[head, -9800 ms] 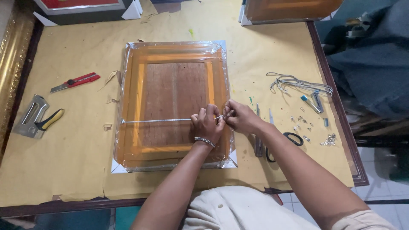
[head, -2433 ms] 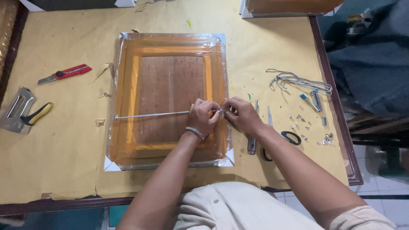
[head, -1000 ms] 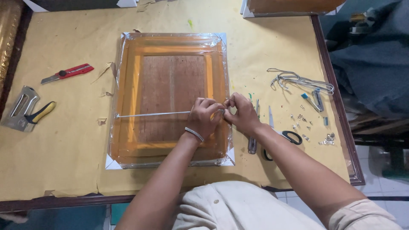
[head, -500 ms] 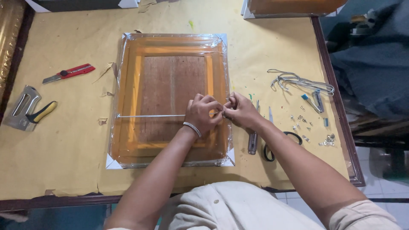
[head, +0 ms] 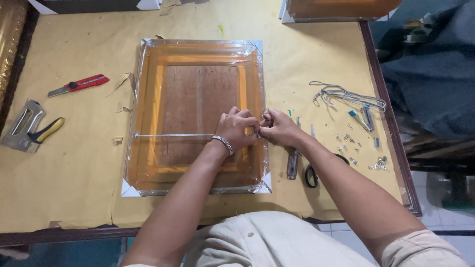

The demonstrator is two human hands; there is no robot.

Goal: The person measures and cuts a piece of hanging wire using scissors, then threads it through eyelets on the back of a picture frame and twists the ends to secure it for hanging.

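Your left hand [head: 238, 129] and right hand [head: 278, 127] meet fingertip to fingertip at the right edge of a picture frame [head: 198, 113] lying face down and wrapped in clear orange-tinted film, both pinched on the right end of a thin hanging wire [head: 170, 135] that runs straight across the frame's back to its left edge. A silver chain bracelet [head: 223, 145] circles your left wrist, which rests on the brown backing board [head: 198, 104]. Whether your fingers clamp the wire itself or a small fitting at the frame's rail cannot be told from this view. The frame sits in the middle of a work table [head: 316, 59] covered in brown paper, white corner protectors showing at its near corners. Just right of your right hand lie a small grey hand tool [head: 293, 164] and black-handled scissors [head: 310, 174], partly hidden by your forearm. Further right, a loose coil of wire [head: 346, 96] and scattered small metal fittings [head: 361, 148] rest near the table's edge. Well to the left sit a red utility knife [head: 79, 84] and a staple gun [head: 27, 126] with a yellow-and-black handle.
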